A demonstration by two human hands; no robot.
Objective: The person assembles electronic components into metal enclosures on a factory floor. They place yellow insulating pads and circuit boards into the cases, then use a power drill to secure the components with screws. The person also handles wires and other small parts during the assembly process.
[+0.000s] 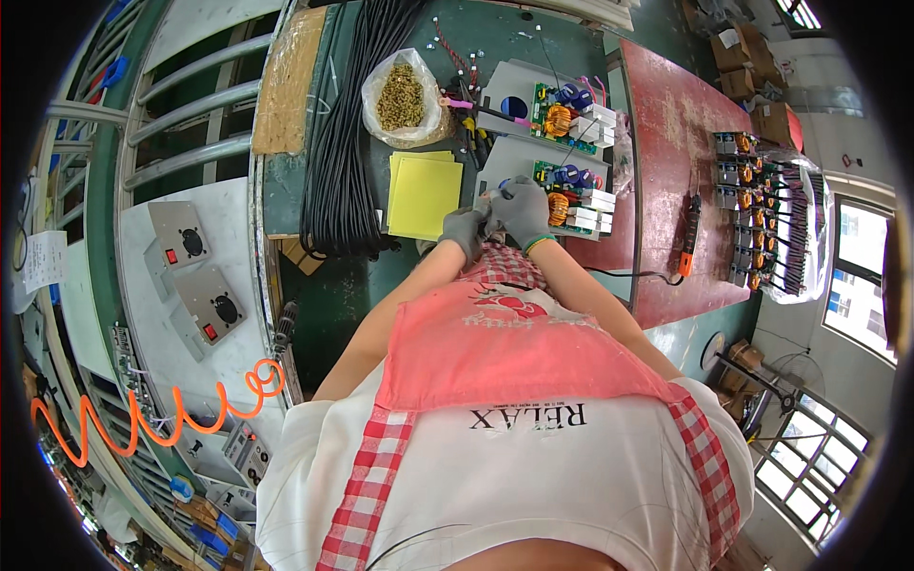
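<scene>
Grey-gloved hands are set close together near the centre of the frame, at the lower-left corner of the lower metal plate (505, 158). On the left hand (463, 231) and the right hand (520, 211) alike, the fingers are bent inward; whether anything is pinched between them cannot be told. Just right of the right hand, the plate is topped by a green circuit board (573, 178) with an orange coil (558, 207) and white blocks (598, 201). Above it in the frame, a similar board (571, 113) is carried by the upper metal plate (514, 80). Left of the hands, yellow sheets (424, 196) are stacked on the green counter (495, 36), flanked by bundled black cables (341, 164). Above the sheets, small brass-coloured parts (401, 101) are contained in a clear bag (375, 93). Right of centre, a black-and-orange tool (691, 232) is laid on the red counter (657, 124).
</scene>
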